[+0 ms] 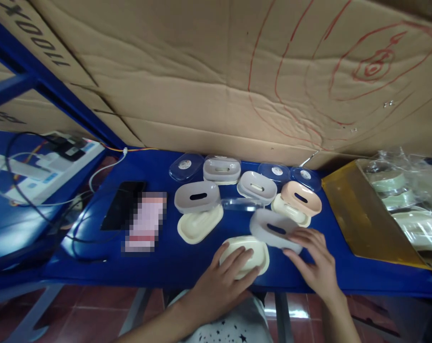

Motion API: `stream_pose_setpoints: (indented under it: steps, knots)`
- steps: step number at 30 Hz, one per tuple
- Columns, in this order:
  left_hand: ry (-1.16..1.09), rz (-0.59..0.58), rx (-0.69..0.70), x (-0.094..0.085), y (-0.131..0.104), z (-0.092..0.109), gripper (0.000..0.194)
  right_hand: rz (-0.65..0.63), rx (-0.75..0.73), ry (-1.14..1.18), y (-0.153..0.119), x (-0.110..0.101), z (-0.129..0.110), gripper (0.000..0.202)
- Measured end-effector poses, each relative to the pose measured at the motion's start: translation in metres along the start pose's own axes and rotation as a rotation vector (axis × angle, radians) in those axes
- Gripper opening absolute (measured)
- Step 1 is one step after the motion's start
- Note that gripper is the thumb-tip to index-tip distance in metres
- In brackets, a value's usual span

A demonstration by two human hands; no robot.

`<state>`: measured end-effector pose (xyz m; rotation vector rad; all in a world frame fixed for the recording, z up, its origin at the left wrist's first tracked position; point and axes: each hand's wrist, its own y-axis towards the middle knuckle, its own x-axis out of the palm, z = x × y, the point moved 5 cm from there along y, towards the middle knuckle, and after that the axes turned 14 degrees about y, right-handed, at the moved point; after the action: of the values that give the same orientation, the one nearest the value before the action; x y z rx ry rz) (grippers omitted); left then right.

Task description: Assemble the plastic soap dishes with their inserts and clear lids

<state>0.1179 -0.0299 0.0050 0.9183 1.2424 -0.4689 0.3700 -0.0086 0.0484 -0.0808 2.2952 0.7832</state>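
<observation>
My right hand (pixel 314 267) pinches the near right end of a pale grey oval soap dish (pixel 261 225) with a long slot in its floor. The dish is tilted and lifted a little above the blue table. My left hand (pixel 225 276) lies over a cream oval tray (pixel 261 252) near the front edge, its fingers across the tray and round its sides. Behind the hands, another grey slotted dish (pixel 180 200) rests partly on a cream tray (pixel 198 227). To the right, a peach slotted dish (pixel 312 205) leans on a cream tray (pixel 302 220).
Further back are two grey dishes (pixel 221 177) (pixel 266 194) and clear lids (pixel 184 172) with round stickers. A phone (pixel 146 221) and dark tablet-like slab (pixel 118 209) lie left, near cables and a power strip (pixel 55 171). A box (pixel 359 214) of wrapped pieces stands right; cardboard (pixel 187 95) walls the back.
</observation>
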Motion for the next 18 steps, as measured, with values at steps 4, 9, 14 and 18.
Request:
stream_pose_setpoints:
  steps: [4, 9, 14, 18]
  knots:
    - [0.057, -0.094, -0.069, 0.017, -0.002, -0.01, 0.039, 0.094, -0.049, -0.168, 0.013, -0.012, 0.017, 0.022]
    - [0.149, -0.068, -0.123, 0.021, 0.014, -0.03, 0.039, 0.155, -0.027, -0.485, 0.032, -0.018, 0.05, 0.021]
    - [0.093, 0.033, -0.172, 0.006, 0.025, -0.044, 0.031, 0.154, 0.047, -0.595, 0.053, -0.02, 0.075, 0.025]
    - [0.135, 0.124, -0.24, -0.011, 0.034, -0.077, 0.031, -0.088, -0.027, -0.432, 0.077, 0.014, 0.074, 0.035]
